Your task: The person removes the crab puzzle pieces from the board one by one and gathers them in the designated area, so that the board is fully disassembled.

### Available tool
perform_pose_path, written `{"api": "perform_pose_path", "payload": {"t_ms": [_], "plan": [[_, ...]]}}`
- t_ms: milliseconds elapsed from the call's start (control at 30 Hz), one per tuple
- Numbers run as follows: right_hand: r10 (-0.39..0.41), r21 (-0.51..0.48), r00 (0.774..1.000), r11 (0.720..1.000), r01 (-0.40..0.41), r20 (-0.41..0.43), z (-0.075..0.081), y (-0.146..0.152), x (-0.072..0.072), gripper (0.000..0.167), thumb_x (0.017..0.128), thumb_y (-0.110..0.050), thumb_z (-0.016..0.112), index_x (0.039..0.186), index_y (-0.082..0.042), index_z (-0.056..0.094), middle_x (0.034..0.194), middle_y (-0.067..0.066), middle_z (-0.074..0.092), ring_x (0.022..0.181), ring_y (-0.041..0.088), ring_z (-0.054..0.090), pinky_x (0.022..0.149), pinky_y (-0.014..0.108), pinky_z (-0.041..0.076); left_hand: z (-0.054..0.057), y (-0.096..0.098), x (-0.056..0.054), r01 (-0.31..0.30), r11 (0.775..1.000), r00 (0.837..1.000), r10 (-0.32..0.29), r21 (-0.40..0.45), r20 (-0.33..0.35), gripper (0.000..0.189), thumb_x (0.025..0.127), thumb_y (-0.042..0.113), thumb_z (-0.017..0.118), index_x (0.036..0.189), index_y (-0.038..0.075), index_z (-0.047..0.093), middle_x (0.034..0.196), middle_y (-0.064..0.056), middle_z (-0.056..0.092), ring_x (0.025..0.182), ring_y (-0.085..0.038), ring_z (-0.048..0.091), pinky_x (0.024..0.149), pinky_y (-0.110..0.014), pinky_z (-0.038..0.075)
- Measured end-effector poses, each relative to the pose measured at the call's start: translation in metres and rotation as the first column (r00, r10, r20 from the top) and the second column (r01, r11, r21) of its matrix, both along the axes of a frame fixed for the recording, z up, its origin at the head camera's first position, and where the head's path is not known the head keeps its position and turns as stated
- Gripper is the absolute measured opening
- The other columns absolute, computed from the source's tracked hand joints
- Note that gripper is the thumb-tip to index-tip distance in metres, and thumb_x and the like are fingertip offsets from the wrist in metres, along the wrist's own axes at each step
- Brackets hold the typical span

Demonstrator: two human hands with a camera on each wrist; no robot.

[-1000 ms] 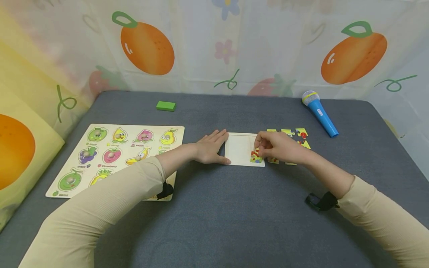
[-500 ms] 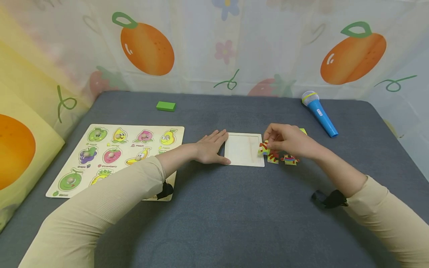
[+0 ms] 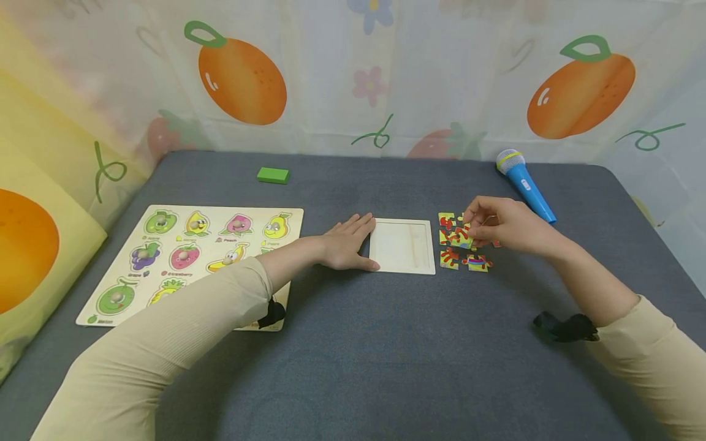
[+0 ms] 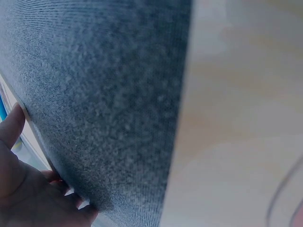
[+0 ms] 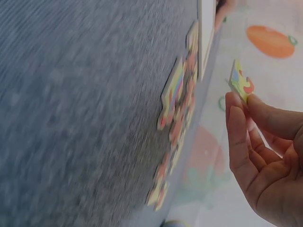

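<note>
My left hand lies with straight fingers at the left edge of a small wooden puzzle tray, whose inside is bare. In the left wrist view, the thumb and fingertips of that hand touch the tray's edge. Between thumb and fingers, my right hand pinches a jigsaw piece, yellow with red and blue print. It is held up above several other jigsaw pieces lying to the right of the tray. Part of those pieces is hidden behind the right hand.
A large fruit peg puzzle board lies on the left, partly under the left forearm. Toward the back are a green block and a blue toy microphone. The grey table ends at a fruit-print curtain.
My right hand has lifted the jigsaw piece from over the tray's lower right corner and carried it right, above the loose pieces. The left hand has stayed in place.
</note>
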State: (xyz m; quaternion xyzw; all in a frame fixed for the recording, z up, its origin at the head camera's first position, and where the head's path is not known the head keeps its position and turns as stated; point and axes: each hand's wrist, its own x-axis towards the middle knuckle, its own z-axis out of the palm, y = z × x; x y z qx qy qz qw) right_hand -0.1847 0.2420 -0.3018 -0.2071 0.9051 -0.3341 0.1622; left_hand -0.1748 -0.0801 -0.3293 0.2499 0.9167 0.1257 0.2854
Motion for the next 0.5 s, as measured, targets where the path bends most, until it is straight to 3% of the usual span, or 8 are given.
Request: {"api": "perform_pose_path", "payload": {"t_ms": [167, 500], "plan": [[0.002, 0.006, 1.0, 1.0, -0.002, 0.013, -0.001, 0.016, -0.001, 0.014, 0.096, -0.009, 0.063, 0.109, -0.004, 0.06, 0.09, 0.011, 0.062, 0.073, 0.02, 0.066, 0.066, 0.031, 0.055, -0.001, 0.0, -0.001, 0.004, 1.0, 1.0, -0.004, -0.004, -0.005, 0.095, 0.097, 0.053, 0.053, 0.16, 0.008, -0.003, 0.169, -0.01, -0.009, 0.157, -0.03, -0.009, 0.128, -0.053, 0.004], [0.006, 0.082, 0.995, 0.997, -0.014, 0.103, -0.002, 0.045, -0.002, 0.014, 0.099, -0.009, 0.057, 0.112, -0.004, 0.06, 0.095, 0.011, 0.066, 0.08, 0.014, 0.067, 0.072, 0.031, 0.059, -0.002, 0.0, -0.002, 0.003, 1.0, 1.0, -0.003, -0.01, -0.009, 0.094, 0.098, 0.053, 0.052, 0.16, 0.008, -0.003, 0.169, -0.01, -0.008, 0.157, -0.03, -0.008, 0.128, -0.052, 0.004]]}}
